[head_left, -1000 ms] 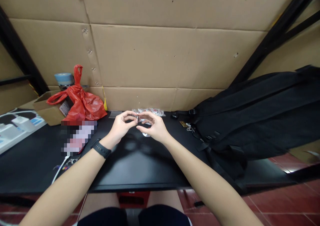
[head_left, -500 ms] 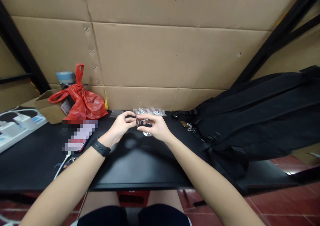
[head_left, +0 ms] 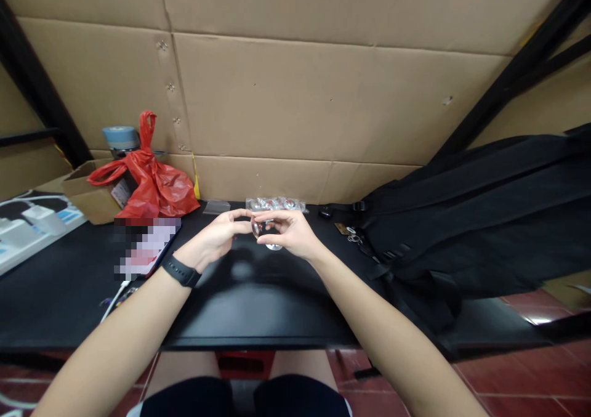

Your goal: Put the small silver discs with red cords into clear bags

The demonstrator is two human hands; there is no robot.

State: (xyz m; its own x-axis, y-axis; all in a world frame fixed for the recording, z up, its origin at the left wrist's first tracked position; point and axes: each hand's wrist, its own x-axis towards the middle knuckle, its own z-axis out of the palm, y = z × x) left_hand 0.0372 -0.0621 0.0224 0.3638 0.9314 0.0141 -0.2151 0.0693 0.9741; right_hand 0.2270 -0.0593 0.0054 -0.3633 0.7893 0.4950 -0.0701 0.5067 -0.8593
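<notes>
Between my two hands, just above the black table, is a small round shiny disc (head_left: 255,226), tilted nearly on edge. My right hand (head_left: 294,234) pinches its rim, index finger at the top and thumb below. From the other side, the fingertips of my left hand (head_left: 225,231) are closed on the disc's left side; their exact contact is partly hidden. Another shiny round piece (head_left: 274,247) shows below my right thumb, mostly covered by the hand. Behind the hands lies a clear plastic packet (head_left: 277,204) holding several round shiny pieces with red spots.
Left on the black table (head_left: 221,318) are a red plastic bag (head_left: 161,189), an open cardboard box (head_left: 90,198), a phone (head_left: 154,244) on a white cable and a power strip (head_left: 41,235). A black backpack (head_left: 462,214) fills the right. A cardboard wall (head_left: 286,103) stands behind.
The disc has turned a little, so more of its face shows. My left fingers have straightened slightly along its side. The view has shifted a little.
</notes>
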